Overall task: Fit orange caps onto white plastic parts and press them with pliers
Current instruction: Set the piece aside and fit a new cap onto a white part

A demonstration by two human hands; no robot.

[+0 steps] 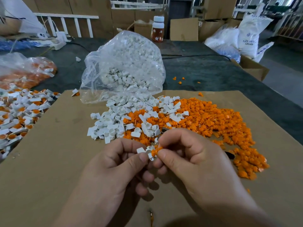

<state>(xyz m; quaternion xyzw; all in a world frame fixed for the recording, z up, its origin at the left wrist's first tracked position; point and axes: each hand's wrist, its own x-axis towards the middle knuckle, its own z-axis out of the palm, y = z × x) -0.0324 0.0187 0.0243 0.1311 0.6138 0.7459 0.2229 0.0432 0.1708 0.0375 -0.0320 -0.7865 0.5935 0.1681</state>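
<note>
Near the middle, above the cardboard sheet (49, 161), the left hand (118, 169) pinches a white plastic part (144, 150) between thumb and forefinger. The right hand (196, 161) pinches an orange cap (155, 151), and the two pieces touch. Both look very light, stiff and smooth, so they could easily slip or flick away; the white part's flat tab and the cap's sides seem the best places to hold.

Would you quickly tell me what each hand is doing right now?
Left hand: closed, pinching a white plastic part.
Right hand: closed, pinching an orange cap at that part.
</note>
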